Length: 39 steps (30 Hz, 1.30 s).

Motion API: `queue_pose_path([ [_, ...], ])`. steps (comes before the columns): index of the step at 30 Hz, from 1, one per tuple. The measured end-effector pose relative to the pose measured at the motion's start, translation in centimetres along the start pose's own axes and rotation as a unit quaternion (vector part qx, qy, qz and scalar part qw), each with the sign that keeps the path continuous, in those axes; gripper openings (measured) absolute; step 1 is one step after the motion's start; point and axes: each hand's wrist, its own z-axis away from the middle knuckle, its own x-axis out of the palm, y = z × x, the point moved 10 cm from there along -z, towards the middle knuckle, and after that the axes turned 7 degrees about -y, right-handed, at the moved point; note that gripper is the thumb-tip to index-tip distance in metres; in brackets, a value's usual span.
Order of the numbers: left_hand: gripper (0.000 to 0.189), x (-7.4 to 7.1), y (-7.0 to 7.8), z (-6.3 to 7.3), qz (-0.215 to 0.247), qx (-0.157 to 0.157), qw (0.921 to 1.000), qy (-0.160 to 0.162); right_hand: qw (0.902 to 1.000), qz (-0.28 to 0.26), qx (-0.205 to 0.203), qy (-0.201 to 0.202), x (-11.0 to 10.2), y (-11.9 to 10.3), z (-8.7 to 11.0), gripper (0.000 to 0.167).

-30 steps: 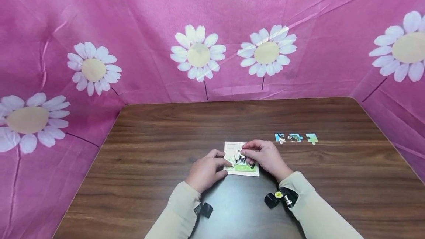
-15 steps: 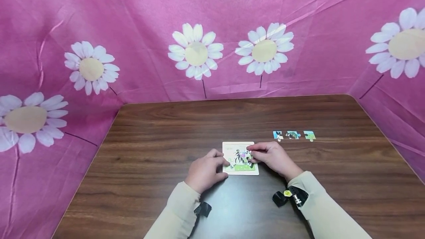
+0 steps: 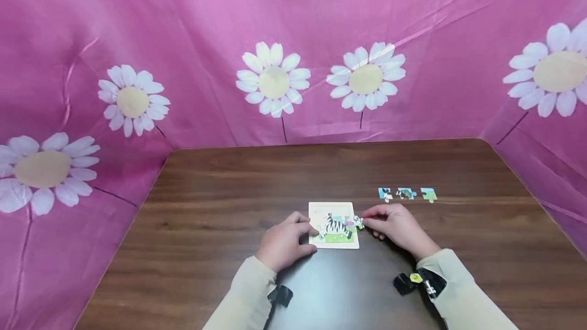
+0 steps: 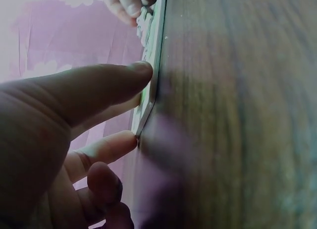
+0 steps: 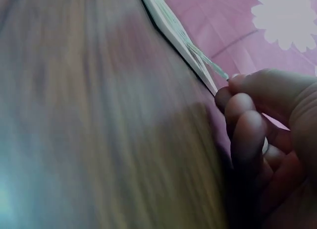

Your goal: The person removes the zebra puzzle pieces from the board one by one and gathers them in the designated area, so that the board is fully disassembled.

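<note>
A square zebra jigsaw puzzle [image 3: 335, 242] in a pale frame lies flat on the table. My left hand [image 3: 285, 242] touches its left side, the thumb at the near left corner and the fingertips over the left edge. In the left wrist view the thumb [image 4: 114, 87] rests along the frame. Beyond the right edge, my right hand [image 3: 398, 229] pinches a small green and white puzzle piece [image 3: 359, 223] between thumb and forefinger. That piece overlaps the frame's right border, and the right wrist view shows it tilted up off the board [image 5: 181, 38].
Behind the right hand three loose puzzle pieces lie in a row: a blue and white one [image 3: 385, 194], a blue and dark one [image 3: 406, 193] and a green one [image 3: 428, 194]. A pink cloth with daisies [image 3: 316, 24] hangs around the wooden table [image 3: 220, 182].
My right hand has moved right, from over the zebra picture to past the frame's right edge, with the puzzle piece in its fingertips. The left hand stays at the board's left side.
</note>
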Motion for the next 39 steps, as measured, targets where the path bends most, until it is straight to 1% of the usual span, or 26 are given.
queue_pose_path([
  [2,0.027,0.4,0.0,0.1,0.014,0.002,0.9999,-0.004,0.9997,0.021,0.009,0.007,-0.5,0.7,0.6,0.016],
  [5,0.025,1.0,-0.1,0.3,0.035,0.003,0.9994,-0.006,0.9996,0.021,0.019,0.01,-1.0,1.8,1.5,0.016],
  [9,0.024,1.6,-0.1,0.7,0.047,0.003,0.9989,-0.009,0.9998,0.012,0.016,-0.007,-0.7,2.3,2.3,0.018],
  [11,0.029,1.8,-0.1,0.8,0.043,0.001,0.999,-0.007,0.9998,0.013,0.008,-0.014,-0.5,2.2,2.5,0.018],
  [14,0.041,1.7,-0.2,0.8,0.039,-0.004,0.9992,0.001,0.9995,0.031,-0.004,-0.008,-0.5,1.8,2.5,0.014],
  [17,0.05,1.5,-0.3,0.7,0.033,-0.01,0.9994,0.009,0.997,0.074,-0.02,0.012,-1.0,1.3,2.4,0.009],
  [20,0.051,1.3,-0.4,0.6,0.028,-0.014,0.9994,0.013,0.9917,0.12,-0.034,0.032,-1.7,0.7,2.2,0.007],
  [23,0.05,1.0,-0.4,0.5,0.023,-0.018,0.9994,0.018,0.9878,0.147,-0.038,0.038,-2.3,0.5,2.2,0.007],
  [28,0.048,0.5,-0.3,0.5,0.017,-0.022,0.9992,0.029,0.9856,0.163,-0.018,0.04,-3.3,0.9,2.1,0.006],
  [32,0.049,0.1,-0.1,0.3,0.008,-0.014,0.9993,0.035,0.9858,0.164,-0.001,0.035,-4.1,1.2,2.1,0.005],
  [34,0.048,0.0,-0.1,0.2,0.004,-0.01,0.9993,0.036,0.9856,0.165,0.001,0.037,-4.4,1.3,2.1,0.005],
  [39,0.049,0.1,-0.2,0.1,0.001,-0.008,0.9997,0.025,0.9839,0.173,-0.007,0.045,-5.2,1.5,2.2,0.005],
])
